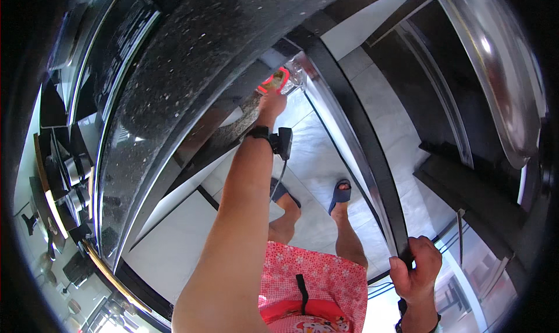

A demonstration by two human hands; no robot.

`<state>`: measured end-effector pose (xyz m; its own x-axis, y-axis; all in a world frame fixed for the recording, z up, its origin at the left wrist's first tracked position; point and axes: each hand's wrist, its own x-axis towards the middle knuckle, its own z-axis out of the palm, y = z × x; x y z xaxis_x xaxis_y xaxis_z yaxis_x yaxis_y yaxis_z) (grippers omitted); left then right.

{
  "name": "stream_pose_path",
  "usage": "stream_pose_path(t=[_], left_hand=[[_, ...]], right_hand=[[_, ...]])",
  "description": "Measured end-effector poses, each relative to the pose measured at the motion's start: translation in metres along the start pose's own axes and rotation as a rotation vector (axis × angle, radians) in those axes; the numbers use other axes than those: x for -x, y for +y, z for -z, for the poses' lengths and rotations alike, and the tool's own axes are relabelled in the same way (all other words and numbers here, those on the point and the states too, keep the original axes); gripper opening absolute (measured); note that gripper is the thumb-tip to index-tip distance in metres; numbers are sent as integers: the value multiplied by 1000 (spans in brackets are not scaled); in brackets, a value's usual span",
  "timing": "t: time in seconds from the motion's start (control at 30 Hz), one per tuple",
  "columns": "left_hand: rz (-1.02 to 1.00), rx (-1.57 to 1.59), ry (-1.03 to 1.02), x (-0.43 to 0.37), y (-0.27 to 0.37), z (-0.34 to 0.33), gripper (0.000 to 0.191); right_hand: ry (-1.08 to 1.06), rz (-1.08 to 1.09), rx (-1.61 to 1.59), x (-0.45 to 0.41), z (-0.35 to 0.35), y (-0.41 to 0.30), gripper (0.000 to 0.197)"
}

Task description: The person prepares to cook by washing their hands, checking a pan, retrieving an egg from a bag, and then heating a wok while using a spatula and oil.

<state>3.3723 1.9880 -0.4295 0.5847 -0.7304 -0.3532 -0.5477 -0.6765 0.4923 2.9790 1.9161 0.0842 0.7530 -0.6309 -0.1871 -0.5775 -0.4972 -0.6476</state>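
Observation:
My left hand (273, 102) reaches under the dark speckled countertop (174, 58), beside the inner end of a cabinet door. Its fingers are closed on a red-edged, yellowish-green item (277, 79), whose kind I cannot tell. A black strap with a small device and cable circles that wrist. At the lower right, my right hand (417, 267) grips the free edge of the open black-framed cabinet door (362, 114), thumb on one side and fingers on the other. Between the arms hangs a red patterned apron (314, 276).
Dark cabinetry (436, 79) with a large shiny metal part (493, 49) curves along the right. My feet, in dark slippers (340, 193), stand on the grey tiled floor (301, 158) near the door. Kitchen utensils and a wood-edged piece (113, 276) lie beyond the counter at left.

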Motion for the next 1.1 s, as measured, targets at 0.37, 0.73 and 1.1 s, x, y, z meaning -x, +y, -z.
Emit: stream_pose_path(t=[0.37,0.73,1.1], left_hand=[[364,239,-64,270,101,82,37],[479,461,126,556,148,281,24],[602,929,878,778,178,436,26]], right_hand=[[18,-36,-95,16,-12,-3,24],[104,-124,-227,29,-72,-68,24],[-216,-21,-98,-15,-161,-133,51]])
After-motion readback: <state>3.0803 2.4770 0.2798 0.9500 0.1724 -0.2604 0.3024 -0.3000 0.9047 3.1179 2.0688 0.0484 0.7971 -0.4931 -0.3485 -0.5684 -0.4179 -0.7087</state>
